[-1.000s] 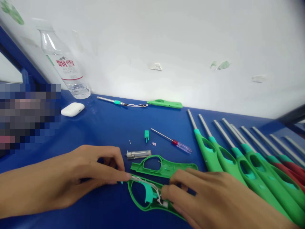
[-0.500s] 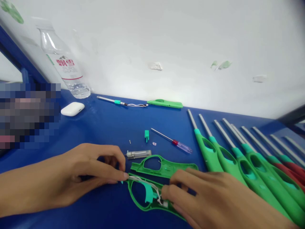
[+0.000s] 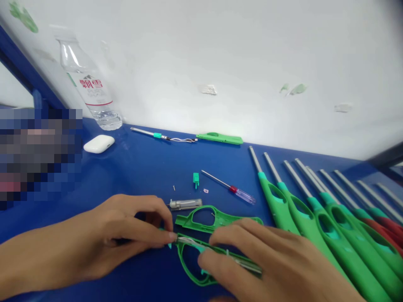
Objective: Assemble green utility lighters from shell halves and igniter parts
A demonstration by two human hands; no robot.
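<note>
A green lighter half-shell [image 3: 185, 266] lies open side up, with white wires [image 3: 189, 240] along its upper channel and a metal-and-clear part in its handle. My left hand [image 3: 138, 228] is closed in a pinch at its front end, where a bit of teal shows. Across the handle bends my right hand [image 3: 252, 256], its fingers on the shell and by the teal trigger, which they mostly cover. Just beyond lies the other green half-shell [image 3: 201, 225]. Behind that are a clear fuel tank [image 3: 186, 204] and a teal plastic piece [image 3: 195, 179].
Several lighters [image 3: 280, 205], green and red, lie at the right. A screwdriver [image 3: 236, 191], a small screw [image 3: 174, 188] and a metal tube with wires [image 3: 143, 131] lie farther back, near a green shell [image 3: 220, 138]. A water bottle [image 3: 91, 88] and white case [image 3: 99, 144] stand left.
My right hand has moved left along the half-shell, from the white connector to the trigger. My left hand keeps its pinch at the front end. The view has shifted slightly.
</note>
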